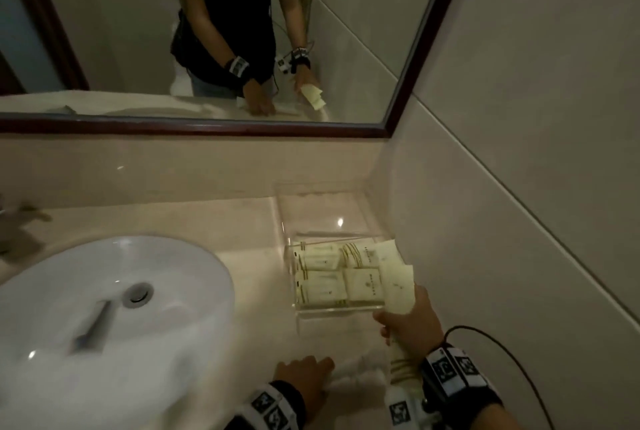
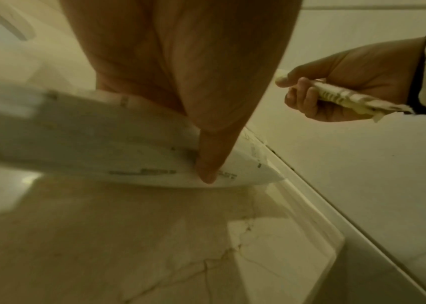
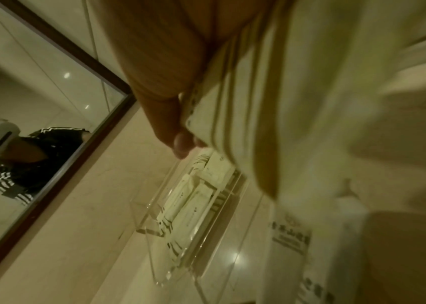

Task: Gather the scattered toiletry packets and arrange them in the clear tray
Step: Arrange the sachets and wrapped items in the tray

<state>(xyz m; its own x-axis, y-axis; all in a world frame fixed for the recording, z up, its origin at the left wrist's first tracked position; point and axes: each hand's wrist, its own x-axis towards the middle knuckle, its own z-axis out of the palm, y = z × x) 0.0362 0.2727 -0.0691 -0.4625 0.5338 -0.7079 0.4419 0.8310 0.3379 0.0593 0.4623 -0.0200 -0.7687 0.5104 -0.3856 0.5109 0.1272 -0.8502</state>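
In the corner where the marble surface (image 1: 242, 221) meets the tiled wall, at about two o'clock from the white basin (image 1: 104, 291), stands the clear tray (image 1: 332, 311). Cream packets (image 1: 320, 256) already lie flat in it, side by side in rows, which I take to be the arranging the task wants. The right hand (image 1: 412, 322) hovers just at the tray's near right corner, its fingers (image 2: 301, 96) curled round a sheaf of cream packets with gold stripes (image 1: 396, 285); the bundle fans out over the tray's edge, probably so it can be fed straight down beside the others. At six o'clock from the tray, the left hand (image 1: 304, 377) lies low on the surface, a finger (image 2: 207, 164) pressing on a white packet (image 2: 154, 160) that rests there. I cannot tell whether it has pinched it; it seems to be pinning or sliding the packet, likely to lift it. The packet itself is blurred. A dark-framed mirror (image 1: 194, 128) runs along the wall at twelve o'clock.
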